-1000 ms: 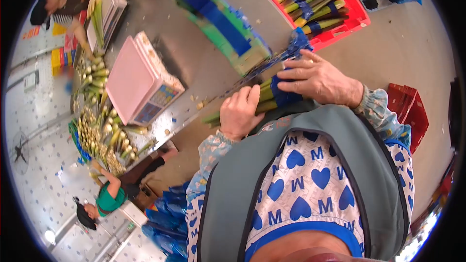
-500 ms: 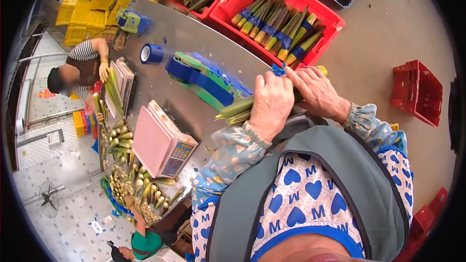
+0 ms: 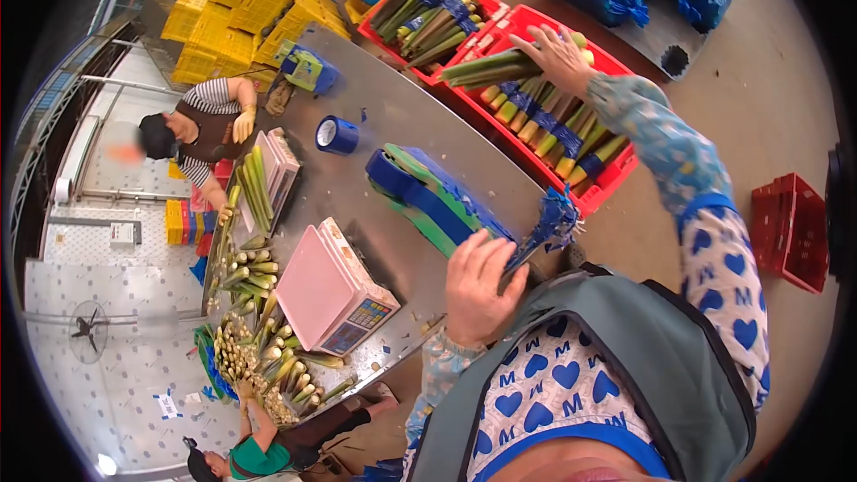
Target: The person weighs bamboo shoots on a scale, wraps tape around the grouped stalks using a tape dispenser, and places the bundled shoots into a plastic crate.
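My right hand (image 3: 561, 61) is over the nearer red crate (image 3: 616, 180), with its fingers spread across a bundle of green stalks (image 3: 489, 69). That bundle lies above other taped bundles (image 3: 544, 129) in the crate. My left hand (image 3: 482, 290) is at the table's near edge, fingers loosely extended and thumb apart. Nothing shows in its grasp. Just beyond its fingertips is a green tape dispenser (image 3: 437, 201) with blue tape on it. A crumpled tuft of blue tape (image 3: 555, 219) sticks up at the dispenser's near end.
A pink-topped scale (image 3: 312, 286) and a blue tape roll (image 3: 337, 135) stand on the metal table (image 3: 366, 98). Loose stalks (image 3: 277, 348) are piled at the left. Two co-workers stand beyond: one in striped sleeves (image 3: 210, 129), another in green (image 3: 259, 455). A red crate (image 3: 787, 232) is at right.
My right hand has carried the stalk bundle from in front of my body forward to the red crate. My left hand has come off the bundle and now sits apart beside the dispenser.
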A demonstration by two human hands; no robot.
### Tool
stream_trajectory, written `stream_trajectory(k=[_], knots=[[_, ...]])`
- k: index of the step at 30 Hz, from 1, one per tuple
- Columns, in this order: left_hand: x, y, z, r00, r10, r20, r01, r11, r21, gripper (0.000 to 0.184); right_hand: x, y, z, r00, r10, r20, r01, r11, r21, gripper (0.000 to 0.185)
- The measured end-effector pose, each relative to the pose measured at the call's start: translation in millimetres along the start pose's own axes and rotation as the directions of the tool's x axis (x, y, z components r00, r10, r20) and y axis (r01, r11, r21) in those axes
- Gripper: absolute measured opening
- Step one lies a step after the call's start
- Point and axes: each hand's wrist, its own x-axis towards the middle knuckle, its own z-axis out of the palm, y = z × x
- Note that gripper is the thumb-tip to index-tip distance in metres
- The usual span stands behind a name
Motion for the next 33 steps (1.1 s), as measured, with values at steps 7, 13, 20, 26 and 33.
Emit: stream_trajectory(k=[7,13,20,26,33], knots=[[-40,-18,-8,0.984,-0.179,0.012,0.179,0.984,0.001,0.034,-5,-67,20,0.905,0.16,0.395,-0.365,0.769,0.525,0.084],[-78,-32,-14,0.97,-0.242,0.027,0.244,0.967,-0.079,0.026,-145,-23,108,0.867,0.269,0.42,-0.47,0.159,0.868,0.064],[-113,-67,-16,0.986,-0.147,0.085,0.16,0.971,-0.178,0.029,-192,46,14,0.682,0.39,0.618,-0.717,0.196,0.669,0.042],[-195,-118,-46,0.99,-0.086,0.116,0.108,0.975,-0.194,0.031,-159,-41,-103,0.806,0.488,0.334,-0.535,0.362,0.763,0.032],[-338,-179,-126,0.939,-0.282,0.194,0.308,0.944,-0.117,0.03,-72,-319,-209,0.94,0.149,0.307,-0.336,0.566,0.753,0.023]])
